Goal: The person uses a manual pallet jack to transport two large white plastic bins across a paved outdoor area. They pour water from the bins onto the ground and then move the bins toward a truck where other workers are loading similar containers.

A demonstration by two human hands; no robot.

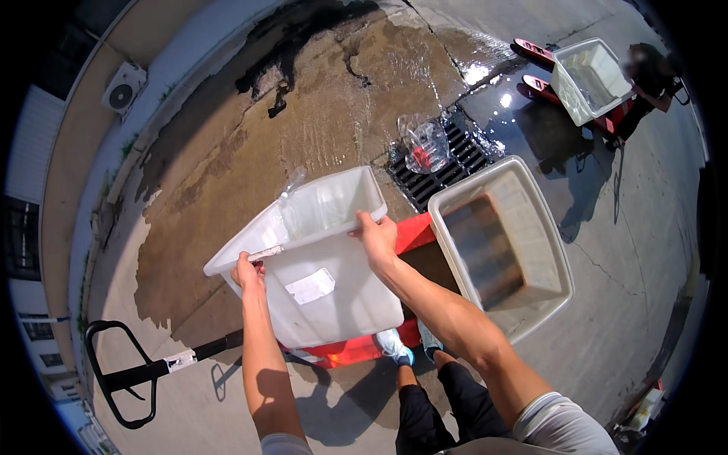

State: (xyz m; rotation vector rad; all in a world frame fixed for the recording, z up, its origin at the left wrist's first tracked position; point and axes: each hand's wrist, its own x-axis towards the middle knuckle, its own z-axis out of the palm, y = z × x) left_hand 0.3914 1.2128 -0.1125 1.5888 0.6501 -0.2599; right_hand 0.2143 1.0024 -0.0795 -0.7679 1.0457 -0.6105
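I have both hands on the white plastic tub (318, 273), which is tipped forward away from me so its open mouth faces the wet concrete (356, 98) and the drain grate (444, 163). My left hand (249, 273) clamps the near-left rim, fingers curled over the edge; my right hand (377, 236) grips the far-right rim the same way, fingers wrapped on the lip. The tub rests against the red pallet jack (356, 345), whose black handle (125, 375) lies out to my left. I judge the emptying of this tub to be nearly done: the ground ahead is dark and shining with water running toward the grate, and I see no liquid left inside, though the tub's interior is only partly visible. A clear plastic bag (425, 144) lies on the grate. Just beside my tub on the right stands a second white tub (504, 243), upright on the same jack, and I judge it is yet to be tipped; whether it holds water I cannot tell. Well apart, near the top right, another person (652, 80) stands by a third tub (591, 80) on another red jack.
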